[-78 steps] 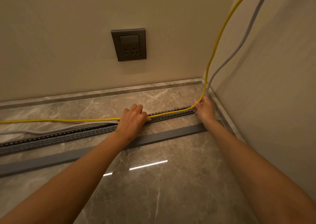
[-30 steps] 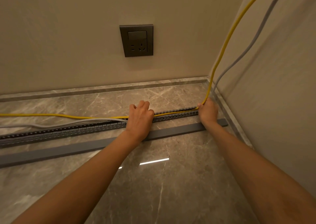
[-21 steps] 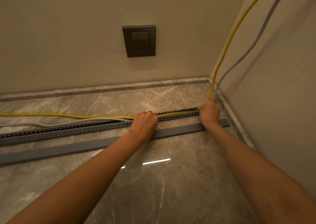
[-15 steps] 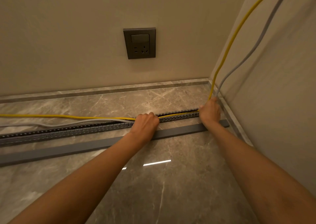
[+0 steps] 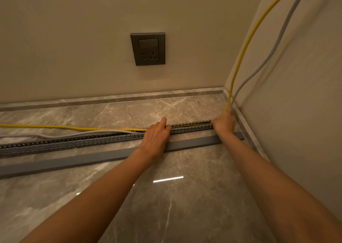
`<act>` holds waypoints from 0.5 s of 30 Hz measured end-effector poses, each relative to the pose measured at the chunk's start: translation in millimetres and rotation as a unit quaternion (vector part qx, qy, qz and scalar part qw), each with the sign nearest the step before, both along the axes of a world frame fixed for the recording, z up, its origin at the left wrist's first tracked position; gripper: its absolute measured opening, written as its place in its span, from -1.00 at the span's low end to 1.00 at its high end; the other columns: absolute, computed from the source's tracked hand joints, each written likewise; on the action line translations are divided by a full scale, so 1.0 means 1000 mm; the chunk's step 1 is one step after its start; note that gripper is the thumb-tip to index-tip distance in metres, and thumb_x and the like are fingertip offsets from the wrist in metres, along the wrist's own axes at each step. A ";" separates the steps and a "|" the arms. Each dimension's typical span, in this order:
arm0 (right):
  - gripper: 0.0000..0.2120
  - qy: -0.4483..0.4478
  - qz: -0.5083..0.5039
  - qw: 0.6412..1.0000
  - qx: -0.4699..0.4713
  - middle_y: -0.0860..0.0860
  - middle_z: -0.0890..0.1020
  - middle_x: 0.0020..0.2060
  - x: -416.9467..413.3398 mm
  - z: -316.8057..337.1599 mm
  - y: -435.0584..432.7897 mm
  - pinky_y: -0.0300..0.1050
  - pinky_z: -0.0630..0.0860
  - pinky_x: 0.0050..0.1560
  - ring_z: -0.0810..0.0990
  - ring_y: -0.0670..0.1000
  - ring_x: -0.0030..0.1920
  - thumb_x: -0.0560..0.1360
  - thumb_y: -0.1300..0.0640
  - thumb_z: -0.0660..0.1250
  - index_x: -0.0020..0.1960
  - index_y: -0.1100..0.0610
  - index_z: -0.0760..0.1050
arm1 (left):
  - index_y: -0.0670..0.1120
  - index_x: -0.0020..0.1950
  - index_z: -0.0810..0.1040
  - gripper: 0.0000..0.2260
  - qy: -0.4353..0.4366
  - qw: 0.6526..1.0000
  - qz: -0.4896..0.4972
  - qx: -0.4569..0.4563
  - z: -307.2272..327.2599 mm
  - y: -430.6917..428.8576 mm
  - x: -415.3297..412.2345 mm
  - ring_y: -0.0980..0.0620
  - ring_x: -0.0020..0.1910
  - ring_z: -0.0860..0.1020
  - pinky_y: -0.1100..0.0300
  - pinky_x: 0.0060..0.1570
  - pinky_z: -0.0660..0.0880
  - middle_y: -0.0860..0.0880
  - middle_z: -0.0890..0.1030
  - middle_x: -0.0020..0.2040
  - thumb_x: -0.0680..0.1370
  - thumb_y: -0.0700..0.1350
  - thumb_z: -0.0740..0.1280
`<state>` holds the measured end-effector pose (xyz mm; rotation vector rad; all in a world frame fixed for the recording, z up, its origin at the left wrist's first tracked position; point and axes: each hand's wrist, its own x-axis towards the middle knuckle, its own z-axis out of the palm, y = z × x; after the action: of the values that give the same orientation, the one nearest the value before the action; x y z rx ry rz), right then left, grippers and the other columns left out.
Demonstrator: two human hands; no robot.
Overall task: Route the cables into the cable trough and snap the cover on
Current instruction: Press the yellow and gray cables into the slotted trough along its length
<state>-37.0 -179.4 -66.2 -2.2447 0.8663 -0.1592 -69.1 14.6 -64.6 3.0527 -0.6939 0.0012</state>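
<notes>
Marble floor (image 5: 185, 215) meets beige walls at a corner, with a dark wall socket (image 5: 147, 49) above. Along the floor runs the slotted cable trough (image 5: 77, 141), its grey cover (image 5: 77, 161) lying loose just in front. Left hand (image 5: 155, 138) presses down mid-trough, grip closed over the yellow cable (image 5: 240, 57). Right hand (image 5: 224, 122) clamps that cable at the trough's corner end. Beside it, the grey cable (image 5: 277, 39) climbs the wall.

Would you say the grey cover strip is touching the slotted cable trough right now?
Apart. The head view shows a band of bare floor between the cover strip and the cable trough along their visible length.
</notes>
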 end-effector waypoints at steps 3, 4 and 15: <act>-0.64 -0.046 -0.014 0.998 0.048 0.30 0.50 0.21 -0.003 -0.003 -0.004 0.05 0.48 0.12 0.51 0.28 0.19 0.51 0.34 0.25 0.26 0.33 0.25 | -0.19 0.19 0.41 -0.79 0.000 0.997 0.029 -0.068 0.002 -0.001 0.006 -0.10 0.19 0.39 0.09 -0.01 0.45 -0.14 0.42 0.22 0.57 -0.29 0.18; -0.65 -0.067 -0.018 0.996 0.060 0.29 0.52 0.19 -0.004 -0.004 -0.006 0.05 0.47 0.12 0.52 0.27 0.18 0.50 0.34 0.27 0.24 0.32 0.26 | -0.20 0.19 0.41 -0.79 0.007 0.997 0.033 -0.074 0.003 -0.001 0.008 -0.10 0.19 0.39 0.08 0.00 0.45 -0.15 0.43 0.21 0.56 -0.30 0.19; -0.74 -0.168 0.016 0.986 -0.020 0.24 0.49 0.14 -0.024 0.010 0.029 -0.04 0.41 -0.08 0.52 0.21 0.10 0.47 0.33 0.24 0.14 0.29 0.32 | -0.21 0.25 0.43 -0.67 0.030 0.994 0.074 -0.076 0.009 0.032 0.009 -0.15 0.18 0.46 0.01 0.12 0.47 -0.18 0.48 0.21 0.55 -0.08 0.31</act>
<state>-61.5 -150.4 -55.7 -2.1812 0.6484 -0.5262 -60.1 46.6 -55.3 2.9365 -0.4404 -0.0347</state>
